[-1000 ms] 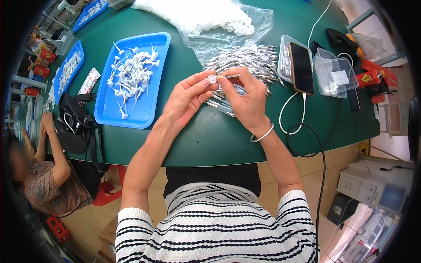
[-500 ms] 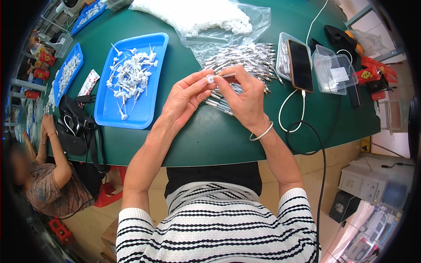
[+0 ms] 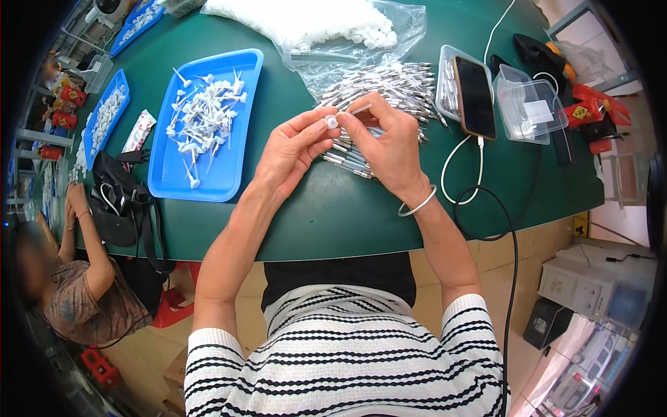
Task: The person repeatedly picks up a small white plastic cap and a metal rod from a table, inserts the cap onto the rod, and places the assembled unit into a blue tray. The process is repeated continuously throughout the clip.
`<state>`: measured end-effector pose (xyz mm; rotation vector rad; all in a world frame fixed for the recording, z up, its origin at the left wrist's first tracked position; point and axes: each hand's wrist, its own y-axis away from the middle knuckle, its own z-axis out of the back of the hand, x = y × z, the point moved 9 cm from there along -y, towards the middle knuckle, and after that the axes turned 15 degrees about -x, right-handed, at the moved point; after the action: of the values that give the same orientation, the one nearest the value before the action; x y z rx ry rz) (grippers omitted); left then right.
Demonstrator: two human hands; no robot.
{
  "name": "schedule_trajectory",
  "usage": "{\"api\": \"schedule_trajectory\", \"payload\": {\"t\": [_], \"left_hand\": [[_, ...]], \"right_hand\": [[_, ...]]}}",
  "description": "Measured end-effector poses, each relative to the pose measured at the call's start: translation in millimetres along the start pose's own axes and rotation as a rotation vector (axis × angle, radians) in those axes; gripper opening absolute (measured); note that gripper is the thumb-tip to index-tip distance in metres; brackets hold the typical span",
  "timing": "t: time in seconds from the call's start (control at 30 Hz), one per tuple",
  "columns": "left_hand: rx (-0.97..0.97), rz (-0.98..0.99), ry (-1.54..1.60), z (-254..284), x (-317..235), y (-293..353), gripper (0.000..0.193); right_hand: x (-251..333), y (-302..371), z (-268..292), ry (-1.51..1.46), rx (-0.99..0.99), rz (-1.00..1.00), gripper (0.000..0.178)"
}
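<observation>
Above the near side of the green table (image 3: 319,229), my left hand (image 3: 290,149) pinches a small white plastic cap (image 3: 331,122) between thumb and forefinger. My right hand (image 3: 389,142) meets it there, its thumb at the cap's edge and its bent fingers around a thin pale rod (image 3: 360,109). How far the rod and cap are joined is hidden by the fingers. Just behind both hands lies a heap of slim metal rods (image 3: 389,87). To the left, a blue tray (image 3: 160,149) holds many white caps with thin stems (image 3: 208,118) sticking out.
Loose white caps spill from a clear plastic bag (image 3: 306,66) at the back. On the right, a phone (image 3: 474,97) with a white cable leans on a clear box (image 3: 445,57), beside another clear box (image 3: 511,132). A black bag (image 3: 114,201) and a seated co-worker (image 3: 97,285) are at left.
The hands stay joined at the cap. My right hand has turned slightly, its fingers lifting a little, and the view has shifted slightly.
</observation>
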<state>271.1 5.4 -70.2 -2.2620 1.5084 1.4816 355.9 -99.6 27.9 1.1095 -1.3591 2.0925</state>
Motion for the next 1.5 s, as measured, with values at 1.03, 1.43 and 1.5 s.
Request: {"api": "schedule_trajectory", "payload": {"t": [1.03, 1.43, 1.5], "left_hand": [[-0.012, -0.411, -0.238, -11, -29, 17, 0.033], [0.05, -0.228, -0.167, -4, -15, 7, 0.029], [0.045, -0.281, -0.195, -5, -19, 11, 0.026]], "right_hand": [[-33, 10, -10, -0.146, 0.328, -0.454, 0.014], [-26, 9, -7, -0.164, 0.25, -0.303, 0.013], [-22, 7, -5, -0.134, 0.244, -0.277, 0.013]]}}
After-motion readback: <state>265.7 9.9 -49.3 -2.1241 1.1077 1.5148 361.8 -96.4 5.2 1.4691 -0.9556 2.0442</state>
